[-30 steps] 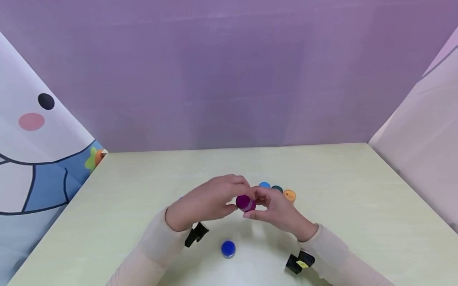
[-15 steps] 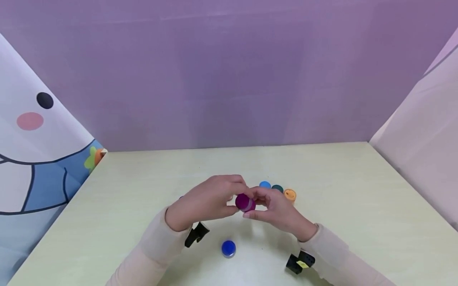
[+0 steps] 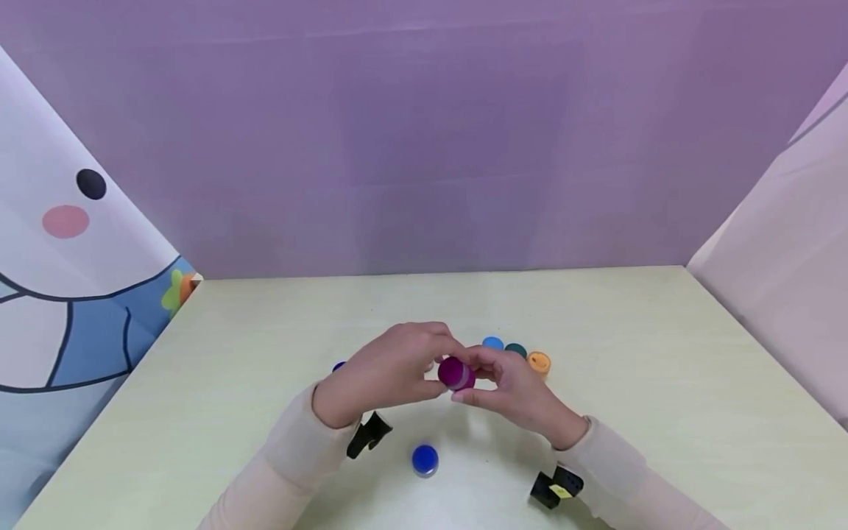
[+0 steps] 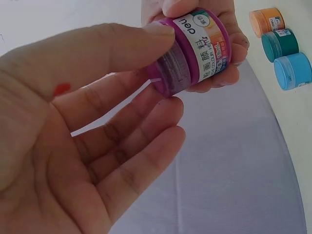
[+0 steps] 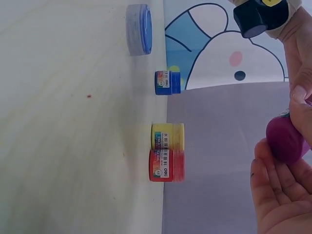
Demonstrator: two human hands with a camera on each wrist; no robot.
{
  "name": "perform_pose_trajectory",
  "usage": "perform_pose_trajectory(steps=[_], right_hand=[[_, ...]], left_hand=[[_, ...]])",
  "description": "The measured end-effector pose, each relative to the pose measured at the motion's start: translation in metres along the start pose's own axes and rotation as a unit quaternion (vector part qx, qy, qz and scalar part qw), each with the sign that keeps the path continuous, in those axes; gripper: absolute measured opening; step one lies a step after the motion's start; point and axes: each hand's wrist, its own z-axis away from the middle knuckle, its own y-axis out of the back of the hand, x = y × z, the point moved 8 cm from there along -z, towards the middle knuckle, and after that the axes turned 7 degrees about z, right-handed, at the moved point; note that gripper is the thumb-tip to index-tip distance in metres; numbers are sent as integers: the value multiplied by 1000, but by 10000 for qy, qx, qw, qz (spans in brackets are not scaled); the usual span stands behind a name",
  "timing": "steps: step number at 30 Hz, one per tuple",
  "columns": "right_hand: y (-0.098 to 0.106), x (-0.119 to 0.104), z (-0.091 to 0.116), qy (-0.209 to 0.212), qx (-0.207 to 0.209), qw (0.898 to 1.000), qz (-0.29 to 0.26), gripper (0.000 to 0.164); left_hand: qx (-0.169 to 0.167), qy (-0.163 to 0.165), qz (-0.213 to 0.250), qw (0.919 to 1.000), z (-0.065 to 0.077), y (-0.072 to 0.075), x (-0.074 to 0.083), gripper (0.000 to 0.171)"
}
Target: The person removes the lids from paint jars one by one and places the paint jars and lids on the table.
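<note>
Both hands meet at a purple paint jar (image 3: 456,374), raised above the table and tilted on its side. My left hand (image 3: 394,368) pinches its clear-sided purple lid (image 4: 171,73) between thumb and index finger; the other left fingers are loosely spread in the left wrist view. My right hand (image 3: 510,386) grips the labelled body from the other side. The lid sits against the body, and I cannot tell how tightly. In the right wrist view, the purple base (image 5: 285,141) shows near the right fingers.
Light blue (image 3: 492,343), dark green (image 3: 515,350) and orange (image 3: 539,363) jars stand behind the right hand. Yellow (image 5: 163,136), red (image 5: 161,165) and blue (image 5: 164,83) jars stand on the table. A round blue, clear-sided piece (image 3: 425,460) lies nearer the front.
My left thumb has slid slightly to the right along the purple jar. Otherwise the hands and the jar keep their places.
</note>
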Motion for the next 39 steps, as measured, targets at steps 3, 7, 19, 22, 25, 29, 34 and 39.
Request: perform_pose_trajectory(steps=[3,7,19,22,25,29,34,39], right_hand=[[1,-3,0,18,13,10000,62,35],[2,-4,0,94,50,9999,109,36],[2,-2,1,177,81,9998,44,38],[2,-3,1,169,97,9998,47,38],[2,-2,1,111,93,9999,44,38],[1,-2,2,95,98,9999,89,36],[3,-3,1,150,185,9994,252,34],[3,-3,2,83,221,9990,390,32]], left_hand=[[1,41,-31,10000,0,0,0,34],[36,90,-41,9999,-1,1,-1,33],[197,228,-10,9995,-1,1,-2,31],[274,324,-44,9991,-1,2,-3,27],[321,468,-34,9984,0,1,-5,23],[338,630,-70,9974,0,-1,-8,21],[444,817,-317,9952,0,0,-11,20],[483,1173,-375,9912,0,-2,-14,23]])
